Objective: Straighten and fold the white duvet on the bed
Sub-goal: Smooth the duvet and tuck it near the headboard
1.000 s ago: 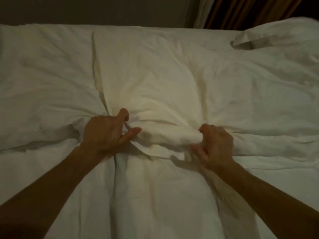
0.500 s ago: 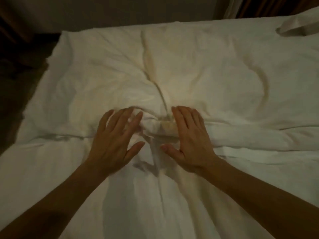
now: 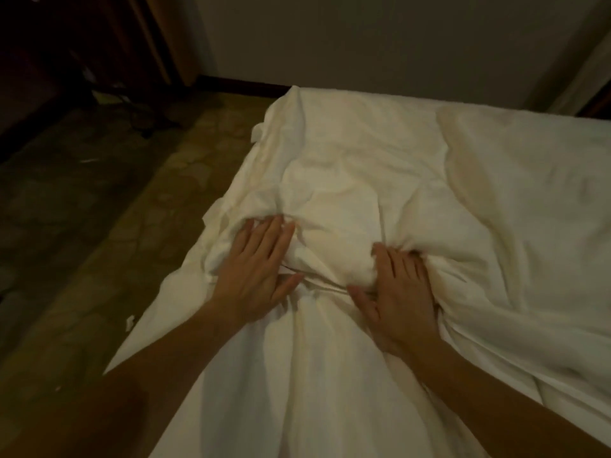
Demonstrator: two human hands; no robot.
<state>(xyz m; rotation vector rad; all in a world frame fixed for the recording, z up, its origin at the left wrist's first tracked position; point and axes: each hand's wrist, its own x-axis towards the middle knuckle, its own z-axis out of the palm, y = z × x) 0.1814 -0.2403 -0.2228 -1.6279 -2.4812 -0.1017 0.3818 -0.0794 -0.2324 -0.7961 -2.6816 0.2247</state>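
The white duvet [image 3: 380, 166] lies rumpled across the bed, bunched into a soft mound in the middle near its left edge. My left hand [image 3: 256, 269] rests flat on the left side of that mound with straight fingers. On the mound's right side my right hand [image 3: 398, 292] presses down, palm on the cloth and fingertips sunk slightly into a crease. The mound sits between the two hands. A folded hem runs between the thumbs.
The bed's left edge drops to a dim tiled floor [image 3: 82, 242]. Dark wooden furniture [image 3: 66, 54] and cables stand at the far left. A plain wall [image 3: 380, 38] rises behind the bed, with a curtain [image 3: 585, 71] at the far right.
Both hands let go of the bunched cloth they gripped a second ago and now lie flat. My view and hands have shifted left toward the bed's edge, bringing the floor into sight.
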